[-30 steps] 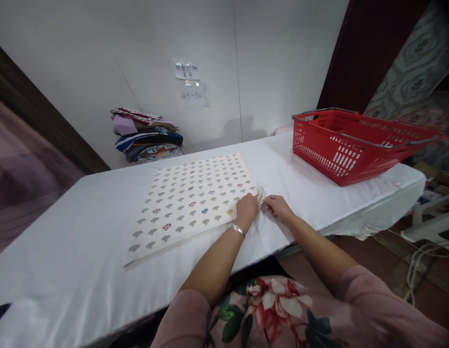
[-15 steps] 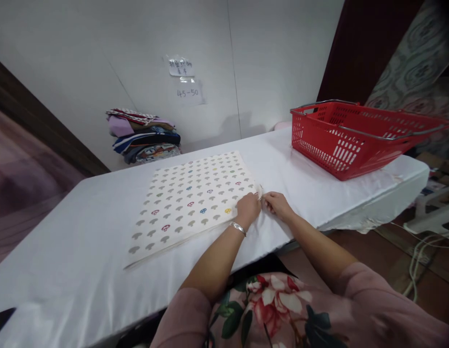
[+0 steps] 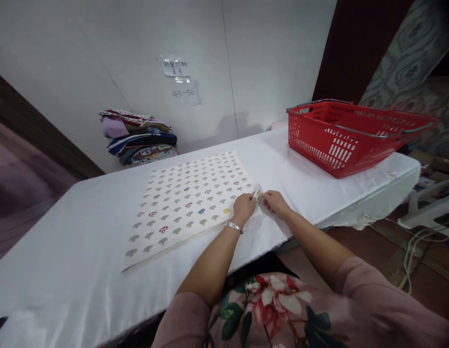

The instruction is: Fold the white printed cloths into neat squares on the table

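Two hands at the near-right corner [image 3: 258,193] of the cloth [image 3: 195,193]: left hand [image 3: 245,207] has it pinched narrow, right hand [image 3: 277,203] is curled in close beside it, can't tell if its fingertips grip fabric or just touch. To work this corner well, I'd hold the left pinch firm as the anchor, use light fingertips on the right, sort the bunched layers one at a time, and avoid tugging toward the body, since that would likely skew the flat part. Cloth lies on the white-covered table [image 3: 82,232], left of the red basket [image 3: 318,150] and nearer the person than the fabric stack [image 3: 140,140]. Looks off-white, rows of grey-brown mushroom prints, a few in red, blue, yellow; mostly flat, layered along the near edge, crumpled only at the corner
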`<action>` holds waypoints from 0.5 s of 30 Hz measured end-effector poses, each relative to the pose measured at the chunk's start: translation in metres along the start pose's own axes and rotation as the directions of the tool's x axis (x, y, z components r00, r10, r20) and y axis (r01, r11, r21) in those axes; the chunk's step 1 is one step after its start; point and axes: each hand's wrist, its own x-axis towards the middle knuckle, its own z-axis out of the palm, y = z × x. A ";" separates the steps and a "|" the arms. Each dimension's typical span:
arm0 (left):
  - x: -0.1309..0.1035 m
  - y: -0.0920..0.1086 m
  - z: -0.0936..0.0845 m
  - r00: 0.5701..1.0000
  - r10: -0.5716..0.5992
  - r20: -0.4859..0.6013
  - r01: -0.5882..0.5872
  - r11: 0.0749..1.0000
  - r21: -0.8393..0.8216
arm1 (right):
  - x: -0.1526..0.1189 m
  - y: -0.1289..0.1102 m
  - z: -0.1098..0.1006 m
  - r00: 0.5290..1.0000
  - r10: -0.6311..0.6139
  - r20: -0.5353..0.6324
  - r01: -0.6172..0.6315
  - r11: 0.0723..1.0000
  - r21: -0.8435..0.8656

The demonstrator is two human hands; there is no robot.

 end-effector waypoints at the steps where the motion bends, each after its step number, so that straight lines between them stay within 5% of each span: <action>1: 0.000 0.000 0.001 1.000 0.002 -0.002 -0.002 1.000 -0.001 | 0.001 0.000 0.000 1.000 0.011 0.009 -0.010 1.000 -0.005; 7: -0.001 -0.002 0.002 1.000 0.020 0.024 -0.021 0.999 0.031 | 0.007 -0.001 0.002 0.998 0.044 0.044 -0.043 0.999 -0.033; 15: -0.006 0.001 0.002 0.994 0.110 -0.009 -0.105 0.969 0.222 | 0.001 0.003 -0.002 0.997 -0.062 0.045 0.060 0.998 0.036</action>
